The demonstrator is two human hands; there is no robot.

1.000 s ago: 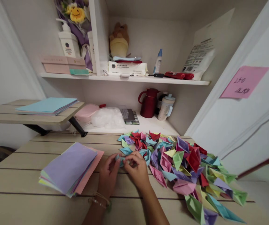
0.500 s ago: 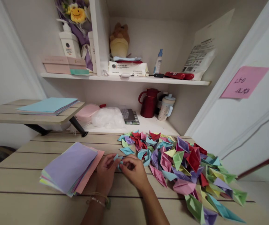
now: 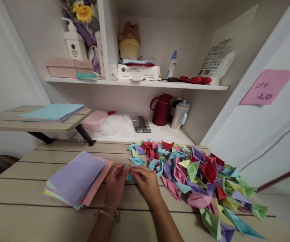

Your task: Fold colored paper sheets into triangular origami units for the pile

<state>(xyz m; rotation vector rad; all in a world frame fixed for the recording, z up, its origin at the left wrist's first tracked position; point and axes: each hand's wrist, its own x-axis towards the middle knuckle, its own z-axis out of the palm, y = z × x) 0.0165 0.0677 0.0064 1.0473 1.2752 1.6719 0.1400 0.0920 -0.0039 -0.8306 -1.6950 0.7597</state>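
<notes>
A small piece of folded blue paper (image 3: 130,177) is pinched between my two hands above the table, partly hidden by the fingers. My left hand (image 3: 116,179), with bracelets at its wrist, grips the paper's left side between thumb and fingers. Thumb and forefinger of my right hand (image 3: 146,181) close on its right side. To the left lies a stack of coloured paper sheets (image 3: 75,176), purple on top with a salmon sheet sticking out. On the right spreads a heap of folded paper boats (image 3: 192,171) in several colours.
A small raised shelf (image 3: 66,127) at the left carries more paper with a blue top sheet (image 3: 54,111). Behind the table stand a dark red jug (image 3: 162,111), a pale cup (image 3: 179,116) and a white plastic bag (image 3: 117,126). A pink note (image 3: 268,86) hangs on the right wall.
My fingers have shifted on the blue paper, and its lower part now shows below them. The right fingertips sit closer to the left ones. The camera view has moved slightly.
</notes>
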